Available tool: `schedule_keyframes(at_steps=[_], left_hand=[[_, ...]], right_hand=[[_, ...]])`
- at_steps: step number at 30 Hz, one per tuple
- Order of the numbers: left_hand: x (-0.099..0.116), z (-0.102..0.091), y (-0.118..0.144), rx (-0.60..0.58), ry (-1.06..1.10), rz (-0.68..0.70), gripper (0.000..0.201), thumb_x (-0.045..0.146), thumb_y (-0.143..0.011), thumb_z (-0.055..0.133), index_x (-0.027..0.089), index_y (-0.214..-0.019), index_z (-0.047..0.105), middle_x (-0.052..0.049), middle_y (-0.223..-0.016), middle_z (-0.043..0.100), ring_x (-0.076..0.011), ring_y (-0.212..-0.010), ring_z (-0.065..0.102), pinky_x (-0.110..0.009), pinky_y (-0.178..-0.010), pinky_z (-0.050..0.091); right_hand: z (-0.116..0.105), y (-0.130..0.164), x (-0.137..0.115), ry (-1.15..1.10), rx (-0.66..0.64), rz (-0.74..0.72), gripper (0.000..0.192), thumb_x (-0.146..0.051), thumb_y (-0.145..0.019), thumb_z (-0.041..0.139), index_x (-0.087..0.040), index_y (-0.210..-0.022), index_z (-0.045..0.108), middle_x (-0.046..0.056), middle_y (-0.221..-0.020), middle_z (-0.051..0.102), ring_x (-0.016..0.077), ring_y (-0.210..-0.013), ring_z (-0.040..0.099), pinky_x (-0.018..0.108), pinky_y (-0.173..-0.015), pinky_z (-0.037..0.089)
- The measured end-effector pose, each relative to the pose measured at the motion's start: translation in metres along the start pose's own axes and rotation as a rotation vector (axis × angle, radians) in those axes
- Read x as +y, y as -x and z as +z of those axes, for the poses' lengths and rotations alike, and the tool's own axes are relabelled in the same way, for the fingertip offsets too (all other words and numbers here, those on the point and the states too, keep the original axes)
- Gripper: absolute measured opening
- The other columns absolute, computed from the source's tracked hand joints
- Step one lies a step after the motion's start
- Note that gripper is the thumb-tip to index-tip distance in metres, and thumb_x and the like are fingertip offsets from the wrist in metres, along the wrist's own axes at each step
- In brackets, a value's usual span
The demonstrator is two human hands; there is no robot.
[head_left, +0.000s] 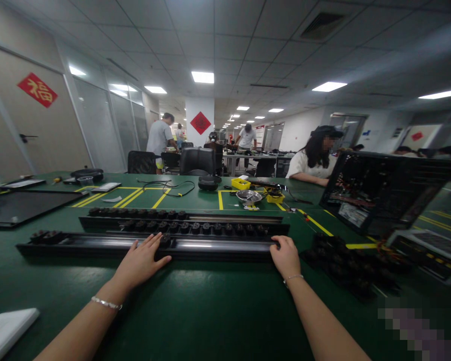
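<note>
A long black rail [218, 246] with a shiny metal channel lies across the table in front of me. My left hand [143, 260] rests on it with fingers stretched out, beside a small black block [167, 240] set in the channel. At the rail's right end, the bent fingers of my right hand [286, 255] grip the edge. More black blocks [47, 236] sit at its left end. Just behind lie two similar rails, one carrying a row of round black blocks [218, 229], the other a further row [139, 213] along its left part.
A heap of black blocks [338, 260] lies right of my right hand, near an open computer case [383, 193] and a power supply [432, 253]. Farther back are a metal bowl [248, 196] and yellow bins [240, 184]. A person [315, 155] sits across the table.
</note>
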State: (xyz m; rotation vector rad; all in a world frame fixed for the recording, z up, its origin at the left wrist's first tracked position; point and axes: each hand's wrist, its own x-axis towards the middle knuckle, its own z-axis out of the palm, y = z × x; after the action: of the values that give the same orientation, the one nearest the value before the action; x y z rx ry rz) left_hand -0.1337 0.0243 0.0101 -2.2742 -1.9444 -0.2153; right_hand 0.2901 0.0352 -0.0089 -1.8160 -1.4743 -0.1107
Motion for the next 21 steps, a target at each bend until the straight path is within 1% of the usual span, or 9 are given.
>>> schedule_keyframes(at_steps=[7, 14, 21], left_hand=[[0.0006, -0.0007, -0.0007, -0.001, 0.0, 0.009, 0.08, 0.068, -0.075, 0.028, 0.016, -0.136, 0.033, -0.007, -0.145, 0.029, -0.0272, -0.133, 0.025, -0.052, -0.106, 0.021], [0.0072, -0.0016, -0.0018, -0.011, -0.002, 0.023, 0.078, 0.067, -0.075, 0.028, 0.017, -0.135, 0.034, -0.007, -0.145, 0.029, -0.0267, -0.133, 0.024, -0.05, -0.106, 0.021], [0.0091, -0.001, -0.0018, 0.01, 0.001, 0.03, 0.079, 0.067, -0.075, 0.029, 0.016, -0.135, 0.035, -0.007, -0.144, 0.031, -0.0259, -0.133, 0.026, -0.05, -0.107, 0.022]], right_hand=[[0.0007, -0.0003, 0.0018, -0.003, 0.002, -0.012, 0.032, -0.021, -0.072, 0.04, -0.016, -0.093, 0.063, 0.01, -0.102, 0.054, 0.0222, -0.096, 0.053, 0.033, -0.084, 0.041], [0.0017, -0.0012, 0.0033, -0.01, 0.025, -0.038, 0.031, -0.021, -0.071, 0.04, -0.017, -0.091, 0.064, 0.009, -0.098, 0.055, 0.022, -0.094, 0.053, 0.033, -0.085, 0.041], [0.0031, -0.0007, 0.0031, -0.021, 0.042, -0.042, 0.03, -0.019, -0.07, 0.041, -0.017, -0.09, 0.063, 0.009, -0.098, 0.055, 0.0217, -0.094, 0.053, 0.034, -0.086, 0.04]])
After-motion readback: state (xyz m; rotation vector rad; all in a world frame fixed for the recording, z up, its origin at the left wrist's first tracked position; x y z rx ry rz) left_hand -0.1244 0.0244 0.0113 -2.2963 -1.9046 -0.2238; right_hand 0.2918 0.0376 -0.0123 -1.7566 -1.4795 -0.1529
